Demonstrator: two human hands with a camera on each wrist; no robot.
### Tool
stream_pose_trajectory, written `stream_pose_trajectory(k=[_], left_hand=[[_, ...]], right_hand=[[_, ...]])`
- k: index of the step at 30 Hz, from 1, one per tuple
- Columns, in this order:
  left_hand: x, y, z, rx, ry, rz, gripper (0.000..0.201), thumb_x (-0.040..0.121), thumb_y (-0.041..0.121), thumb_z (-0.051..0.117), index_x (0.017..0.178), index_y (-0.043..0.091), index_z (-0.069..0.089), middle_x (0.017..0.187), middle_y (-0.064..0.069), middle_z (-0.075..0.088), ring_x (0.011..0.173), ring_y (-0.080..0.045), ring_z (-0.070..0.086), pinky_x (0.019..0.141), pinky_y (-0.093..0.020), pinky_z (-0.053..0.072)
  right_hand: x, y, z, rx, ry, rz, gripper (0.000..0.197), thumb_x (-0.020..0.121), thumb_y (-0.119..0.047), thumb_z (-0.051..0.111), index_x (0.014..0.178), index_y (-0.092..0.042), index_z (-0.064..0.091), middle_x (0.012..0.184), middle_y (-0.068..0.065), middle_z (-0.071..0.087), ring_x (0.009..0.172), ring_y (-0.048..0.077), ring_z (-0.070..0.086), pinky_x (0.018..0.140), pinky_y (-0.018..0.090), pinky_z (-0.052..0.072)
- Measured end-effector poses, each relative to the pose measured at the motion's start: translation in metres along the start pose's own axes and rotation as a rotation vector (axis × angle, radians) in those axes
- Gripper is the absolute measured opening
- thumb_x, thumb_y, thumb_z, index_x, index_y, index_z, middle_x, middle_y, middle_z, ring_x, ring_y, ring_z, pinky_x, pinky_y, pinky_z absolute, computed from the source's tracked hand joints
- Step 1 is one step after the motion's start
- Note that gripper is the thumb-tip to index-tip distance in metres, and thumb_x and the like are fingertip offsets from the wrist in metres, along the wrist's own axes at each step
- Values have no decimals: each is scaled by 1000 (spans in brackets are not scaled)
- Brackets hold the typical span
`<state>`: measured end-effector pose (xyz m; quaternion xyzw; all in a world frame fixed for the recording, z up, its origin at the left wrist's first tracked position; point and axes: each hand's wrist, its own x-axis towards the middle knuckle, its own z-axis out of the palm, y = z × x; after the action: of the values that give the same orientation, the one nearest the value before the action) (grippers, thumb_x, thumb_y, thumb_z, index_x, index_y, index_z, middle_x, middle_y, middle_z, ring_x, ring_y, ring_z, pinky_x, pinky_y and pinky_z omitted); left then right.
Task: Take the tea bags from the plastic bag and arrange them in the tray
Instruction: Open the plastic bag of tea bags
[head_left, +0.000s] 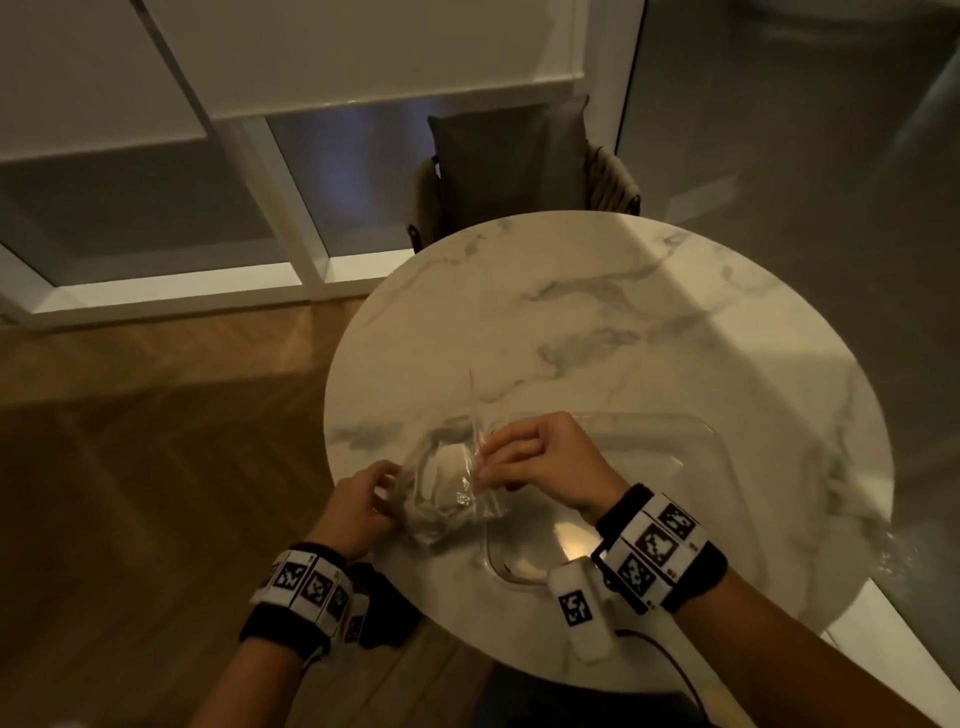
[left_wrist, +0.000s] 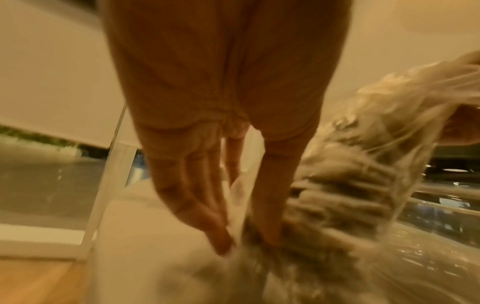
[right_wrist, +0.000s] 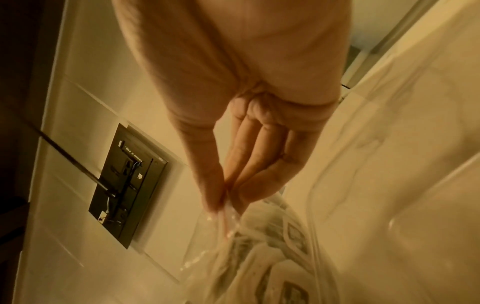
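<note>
A clear plastic zip bag (head_left: 447, 488) full of pale tea bags (right_wrist: 275, 265) lies on the round marble table (head_left: 597, 322), partly over the left rim of a clear plastic tray (head_left: 670, 441). My left hand (head_left: 382, 491) pinches the bag's left end between thumb and fingertips (left_wrist: 221, 244). My right hand (head_left: 493, 465) pinches the bag's red-striped top edge (right_wrist: 226, 222) between thumb and fingers. The bag (left_wrist: 350, 195) shows blurred in the left wrist view. The tray (right_wrist: 389, 185) holds nothing that I can see.
A chair with a grey cushion (head_left: 511, 166) stands at the table's far side. White window frames and a wooden floor (head_left: 130, 493) lie to the left. A dark wall socket panel (right_wrist: 127, 185) appears in the right wrist view.
</note>
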<state>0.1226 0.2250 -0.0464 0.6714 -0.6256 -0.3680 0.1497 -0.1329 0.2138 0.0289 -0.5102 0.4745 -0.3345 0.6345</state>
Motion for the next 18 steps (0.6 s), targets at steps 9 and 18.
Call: stream_pose_trajectory(k=[9, 18], left_hand=[[-35, 95, -23, -402, 316, 321, 18, 85, 29, 74, 80, 12, 74, 72, -1, 72, 68, -17, 68, 65, -26, 55], [-19, 93, -11, -458, 178, 201, 23, 78, 27, 78, 77, 4, 74, 71, -11, 74, 70, -26, 72, 67, -36, 60]], right_hand=[[8, 0, 24, 60, -1, 13, 14, 67, 1, 84, 76, -3, 75, 70, 12, 74, 61, 13, 69, 58, 20, 52], [9, 9, 32, 70, -44, -9, 15, 69, 2, 82, 66, -8, 71, 63, 5, 69, 60, 11, 64, 61, 18, 52]])
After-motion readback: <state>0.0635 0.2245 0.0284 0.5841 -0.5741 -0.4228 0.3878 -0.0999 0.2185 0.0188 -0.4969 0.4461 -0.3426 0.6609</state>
